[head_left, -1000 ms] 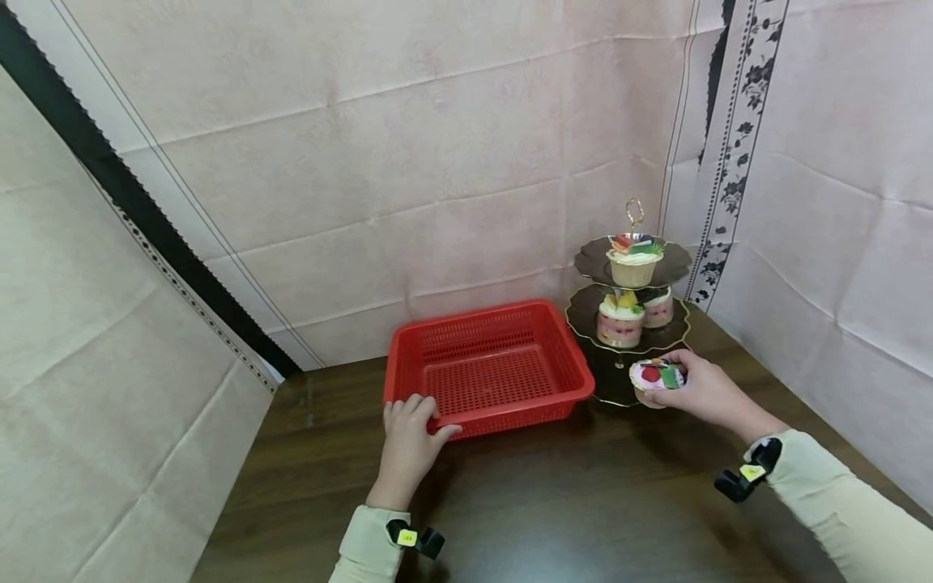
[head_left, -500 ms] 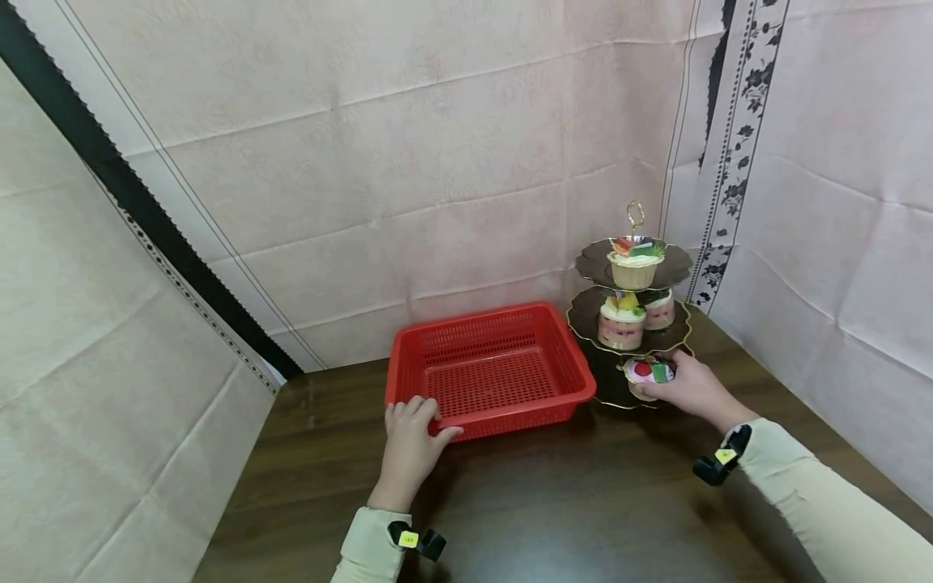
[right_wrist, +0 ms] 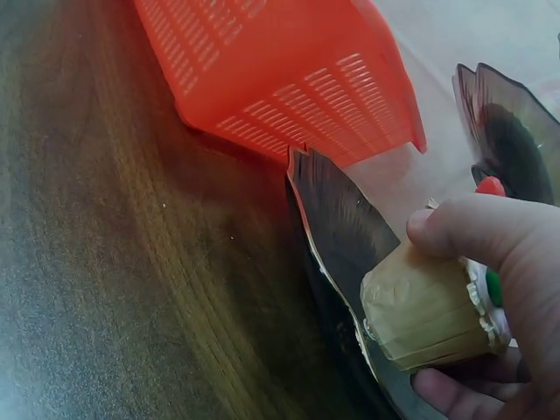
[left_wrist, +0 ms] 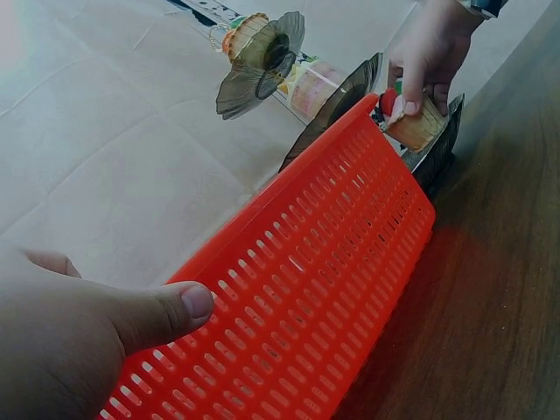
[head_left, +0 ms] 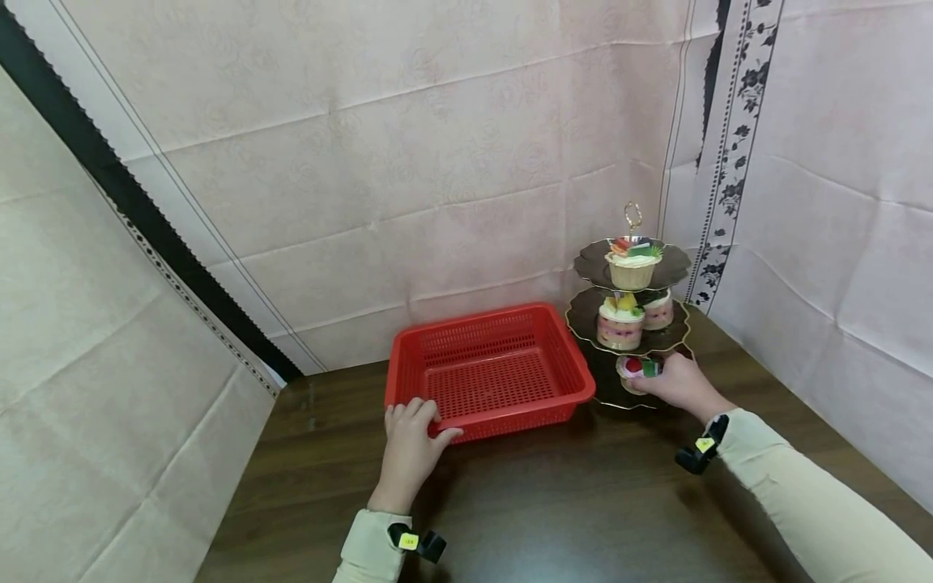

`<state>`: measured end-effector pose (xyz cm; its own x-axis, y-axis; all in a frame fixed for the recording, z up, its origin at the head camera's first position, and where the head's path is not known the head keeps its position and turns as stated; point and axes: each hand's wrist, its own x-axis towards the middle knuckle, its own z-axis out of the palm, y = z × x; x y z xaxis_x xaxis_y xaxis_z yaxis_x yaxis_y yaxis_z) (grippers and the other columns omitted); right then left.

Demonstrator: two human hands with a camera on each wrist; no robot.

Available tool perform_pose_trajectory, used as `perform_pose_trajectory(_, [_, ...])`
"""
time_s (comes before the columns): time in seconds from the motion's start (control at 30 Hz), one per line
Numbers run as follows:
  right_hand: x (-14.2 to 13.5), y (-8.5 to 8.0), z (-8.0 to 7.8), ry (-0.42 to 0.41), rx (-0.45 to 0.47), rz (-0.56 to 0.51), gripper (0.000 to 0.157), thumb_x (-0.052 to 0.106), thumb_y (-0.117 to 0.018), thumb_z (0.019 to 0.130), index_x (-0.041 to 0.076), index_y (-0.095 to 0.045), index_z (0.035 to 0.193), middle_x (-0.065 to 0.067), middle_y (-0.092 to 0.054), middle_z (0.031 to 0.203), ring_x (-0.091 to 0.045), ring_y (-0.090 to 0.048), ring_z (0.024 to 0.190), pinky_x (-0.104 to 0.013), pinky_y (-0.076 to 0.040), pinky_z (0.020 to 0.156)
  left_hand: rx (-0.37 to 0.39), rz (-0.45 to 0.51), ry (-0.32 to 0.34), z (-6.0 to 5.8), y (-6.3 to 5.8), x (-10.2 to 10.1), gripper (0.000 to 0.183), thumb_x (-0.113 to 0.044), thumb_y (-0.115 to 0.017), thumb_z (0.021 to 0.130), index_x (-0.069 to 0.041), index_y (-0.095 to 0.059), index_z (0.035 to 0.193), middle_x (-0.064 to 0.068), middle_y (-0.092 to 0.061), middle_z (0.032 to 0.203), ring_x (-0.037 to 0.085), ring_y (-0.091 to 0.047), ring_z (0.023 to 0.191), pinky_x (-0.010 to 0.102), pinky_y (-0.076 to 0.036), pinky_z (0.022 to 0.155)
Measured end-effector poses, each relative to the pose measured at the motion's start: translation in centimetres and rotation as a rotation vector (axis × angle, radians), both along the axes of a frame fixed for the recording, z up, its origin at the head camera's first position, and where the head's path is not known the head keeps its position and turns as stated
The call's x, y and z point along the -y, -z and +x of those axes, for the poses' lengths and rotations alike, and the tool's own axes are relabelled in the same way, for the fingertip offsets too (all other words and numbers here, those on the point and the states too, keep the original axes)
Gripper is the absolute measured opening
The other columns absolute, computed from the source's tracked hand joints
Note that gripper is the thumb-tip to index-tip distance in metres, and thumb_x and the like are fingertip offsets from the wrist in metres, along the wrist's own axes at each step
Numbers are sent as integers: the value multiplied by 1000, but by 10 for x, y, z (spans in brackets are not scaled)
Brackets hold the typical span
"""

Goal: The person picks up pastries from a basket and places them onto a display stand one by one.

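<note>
My right hand (head_left: 681,384) grips a cupcake (right_wrist: 429,306) with a tan wrapper and a red and green topping. It holds the cupcake over the bottom tier (right_wrist: 337,206) of a dark three-tier cake stand, below the middle plate. In the left wrist view the cupcake (left_wrist: 416,124) appears just past the basket's far end. My left hand (head_left: 408,449) holds the near left rim of a red plastic basket (head_left: 503,413), thumb on the outer side and fingers over the edge. Nothing lies in the basket.
Another cupcake (head_left: 632,271) sits on the stand's top plate (head_left: 590,263). Two layered dessert cups, one in front (head_left: 620,328) and one behind (head_left: 659,312), stand on the middle plate. Fabric-covered walls rise behind and right of the wooden table (head_left: 554,502).
My right hand has moved left and slightly inward with the cupcake, deeper over the stand's bottom tier. The left hand and basket have stayed in place.
</note>
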<state>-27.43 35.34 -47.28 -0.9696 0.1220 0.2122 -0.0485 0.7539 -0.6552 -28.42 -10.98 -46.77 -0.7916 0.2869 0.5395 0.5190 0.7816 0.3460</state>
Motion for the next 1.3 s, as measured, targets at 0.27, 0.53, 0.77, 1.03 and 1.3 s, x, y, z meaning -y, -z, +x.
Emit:
perform_pose_trajectory(0.27, [-1, 7, -9, 12, -20, 43, 76, 38, -84, 79, -9, -51, 130, -29, -66, 110, -41, -63, 99, -57, -49, 90, 24, 12, -3, 2, 0, 0, 38, -39, -87, 76, -19, -56, 83, -1, -58, 89, 24, -49, 89, 71, -24, 111])
perform_pose_trajectory(0.53, [2, 9, -12, 24, -11, 32, 74, 34, -85, 78, -8, -52, 129, -28, -67, 110, -42, -63, 100, -57, -48, 90, 22, 16, -3, 2, 1, 1, 38, -39, -87, 76, -19, -57, 83, -1, -58, 90, 24, -49, 89, 71, -24, 111])
perform_pose_trajectory(0.77, [3, 13, -13, 26, 13, 29, 72, 35, -83, 78, -8, -54, 127, -26, -67, 110, -41, -63, 101, -56, -48, 90, 18, 18, -3, 2, 1, 1, 37, -39, -88, 76, -18, -57, 83, -1, -58, 89, 24, -49, 89, 71, -24, 111])
perform_pose_trajectory(1.03, [2, 15, -14, 42, 4, 36, 66, 36, -82, 79, -7, -57, 123, -27, -68, 112, -40, -63, 101, -56, -48, 89, 16, 10, -3, 3, 0, 0, 38, -39, -87, 77, -19, -56, 83, -1, -58, 89, 25, -50, 90, 72, -25, 110])
perform_pose_trajectory(1.3, [5, 10, -14, 29, 5, 16, 66, 36, -82, 81, -8, -58, 123, -28, -67, 116, -43, -63, 105, -58, -48, 92, -13, 0, -7, 1, 2, 0, 40, -39, -88, 76, -18, -54, 82, -1, -56, 88, 24, -49, 88, 72, -25, 110])
